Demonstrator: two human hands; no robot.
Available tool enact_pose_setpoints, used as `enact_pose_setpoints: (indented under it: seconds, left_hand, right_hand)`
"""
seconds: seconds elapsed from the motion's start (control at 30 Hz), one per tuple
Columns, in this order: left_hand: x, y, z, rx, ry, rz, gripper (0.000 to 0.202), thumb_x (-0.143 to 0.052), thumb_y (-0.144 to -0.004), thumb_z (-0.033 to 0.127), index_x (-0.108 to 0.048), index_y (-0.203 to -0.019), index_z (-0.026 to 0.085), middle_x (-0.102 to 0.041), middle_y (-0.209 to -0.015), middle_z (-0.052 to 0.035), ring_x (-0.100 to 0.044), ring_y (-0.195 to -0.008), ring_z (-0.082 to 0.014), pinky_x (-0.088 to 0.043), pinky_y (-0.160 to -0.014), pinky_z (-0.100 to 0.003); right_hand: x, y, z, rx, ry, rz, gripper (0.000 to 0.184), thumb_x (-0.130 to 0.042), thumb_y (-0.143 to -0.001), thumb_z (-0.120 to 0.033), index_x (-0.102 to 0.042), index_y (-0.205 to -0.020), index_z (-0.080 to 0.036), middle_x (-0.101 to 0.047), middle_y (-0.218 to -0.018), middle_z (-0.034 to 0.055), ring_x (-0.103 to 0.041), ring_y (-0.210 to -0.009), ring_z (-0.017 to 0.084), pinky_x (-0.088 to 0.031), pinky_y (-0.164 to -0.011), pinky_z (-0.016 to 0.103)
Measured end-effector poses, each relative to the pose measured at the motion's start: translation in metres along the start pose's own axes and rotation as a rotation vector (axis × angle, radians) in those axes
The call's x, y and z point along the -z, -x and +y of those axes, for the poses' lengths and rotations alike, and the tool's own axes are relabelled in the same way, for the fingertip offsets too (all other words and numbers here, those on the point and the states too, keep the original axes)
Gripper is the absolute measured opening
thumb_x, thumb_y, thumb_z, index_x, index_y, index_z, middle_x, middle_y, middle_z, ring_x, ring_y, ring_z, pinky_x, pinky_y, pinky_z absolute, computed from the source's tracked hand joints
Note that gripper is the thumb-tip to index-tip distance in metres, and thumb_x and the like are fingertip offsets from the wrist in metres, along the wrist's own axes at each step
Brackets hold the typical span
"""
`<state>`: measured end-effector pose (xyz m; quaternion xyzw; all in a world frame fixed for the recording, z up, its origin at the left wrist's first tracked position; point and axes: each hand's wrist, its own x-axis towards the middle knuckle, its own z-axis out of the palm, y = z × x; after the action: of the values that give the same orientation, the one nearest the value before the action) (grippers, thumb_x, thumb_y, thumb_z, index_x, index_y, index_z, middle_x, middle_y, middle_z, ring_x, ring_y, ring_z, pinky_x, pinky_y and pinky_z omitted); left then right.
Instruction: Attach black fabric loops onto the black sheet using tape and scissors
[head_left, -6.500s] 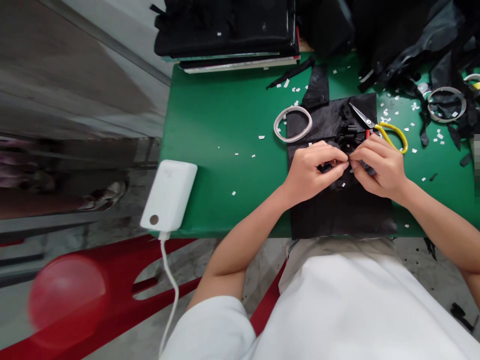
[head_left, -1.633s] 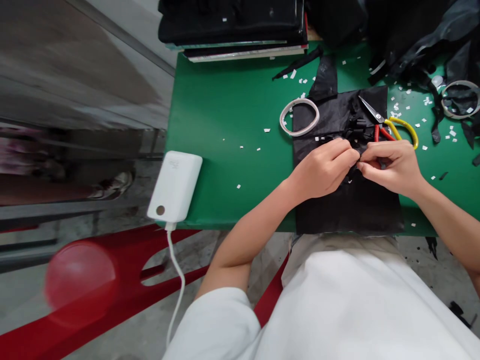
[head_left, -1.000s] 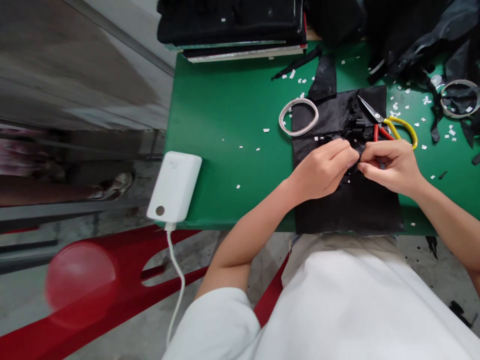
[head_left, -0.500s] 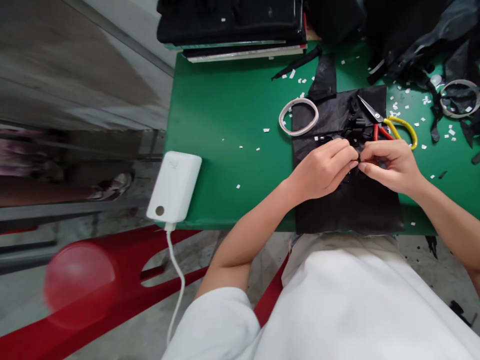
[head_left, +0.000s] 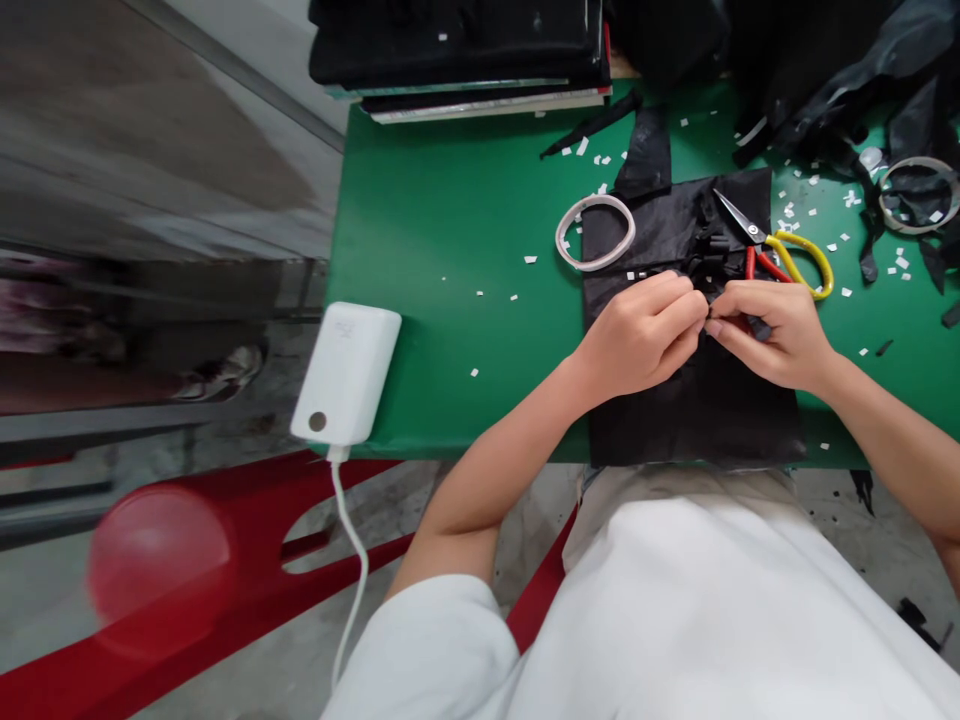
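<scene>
Both hands meet fingertip to fingertip above a black fabric sheet at the front of the green table. My left hand is closed in a pinch, and my right hand pinches from the other side. A small dark piece shows between the fingers; its kind is too hidden to name. Small black pieces lie on the sheet just beyond the fingertips. Scissors with yellow and red handles rest near my right hand, blades pointing away to the left. A pale tape ring overlaps the sheet's left edge.
A white power bank with a cable sits at the left edge of the green table. Folded black cloth is stacked at the back. Black scraps, white paper bits and another ring lie at right. A red chair stands left.
My hands have shifted slightly left, still fingertip to fingertip. A dark piece now shows more under my right fingers. The view has moved a little; the other things lie as before.
</scene>
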<state>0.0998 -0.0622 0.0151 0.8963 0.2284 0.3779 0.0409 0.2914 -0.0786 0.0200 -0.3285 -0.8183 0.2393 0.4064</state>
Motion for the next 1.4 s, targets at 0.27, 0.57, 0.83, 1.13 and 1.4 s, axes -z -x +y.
enact_pose_setpoints:
  seconds: [0.27, 0.57, 0.83, 1.13, 1.4]
  left_hand:
    - [0.0, -0.0002, -0.0017, -0.033, -0.108, -0.048, 0.016, -0.046, -0.092, 0.014, -0.05, -0.078, 0.019, -0.058, -0.069, -0.0006, -0.051, -0.064, -0.0138, -0.042, -0.065, -0.026]
    - [0.0012, 0.0003, 0.0, 0.096, 0.024, -0.078, 0.016, -0.044, -0.098, 0.021, -0.052, -0.085, 0.017, -0.061, -0.076, -0.0032, -0.055, -0.071, -0.0142, -0.043, -0.066, -0.026]
    - [0.003, -0.0022, 0.0003, 0.253, 0.18, -0.145, 0.025, -0.039, -0.102, 0.03, -0.057, -0.094, 0.014, -0.065, -0.087, -0.0066, -0.059, -0.081, -0.0148, -0.049, -0.076, -0.028]
    - [0.0054, -0.0049, 0.0023, 0.285, 0.301, -0.058, 0.015, -0.052, -0.096, 0.022, -0.056, -0.084, 0.014, -0.062, -0.077, -0.0016, -0.057, -0.074, -0.0097, -0.048, -0.072, -0.021]
    - [0.0063, -0.006, 0.0042, 0.302, 0.348, -0.035, 0.012, -0.054, -0.091, 0.015, -0.055, -0.08, 0.015, -0.058, -0.073, 0.0009, -0.054, -0.069, -0.0079, -0.044, -0.066, -0.02]
  right_hand:
    - [-0.002, 0.0013, 0.0022, 0.003, 0.007, 0.007, 0.012, -0.058, -0.085, -0.012, -0.055, -0.074, -0.018, -0.047, -0.06, -0.0047, -0.04, -0.052, 0.006, -0.032, -0.049, 0.021]
    - [-0.0009, 0.0011, -0.0001, -0.033, 0.052, 0.044, 0.014, -0.057, -0.084, -0.014, -0.054, -0.072, -0.018, -0.049, -0.059, -0.0049, -0.04, -0.051, 0.006, -0.032, -0.05, 0.021]
    - [-0.0003, 0.0001, -0.003, -0.053, 0.061, 0.071, 0.013, -0.057, -0.085, -0.013, -0.054, -0.074, -0.018, -0.045, -0.055, -0.0075, -0.033, -0.046, 0.004, -0.026, -0.045, 0.02]
    - [0.0029, -0.0016, -0.005, -0.049, 0.099, 0.063, 0.012, -0.058, -0.085, -0.014, -0.056, -0.074, -0.019, -0.049, -0.054, -0.0061, -0.036, -0.045, 0.005, -0.03, -0.043, 0.019]
    - [0.003, -0.0008, -0.0044, -0.054, 0.11, 0.036, 0.013, -0.058, -0.085, -0.015, -0.056, -0.073, -0.018, -0.049, -0.055, -0.0054, -0.038, -0.047, 0.006, -0.031, -0.045, 0.019]
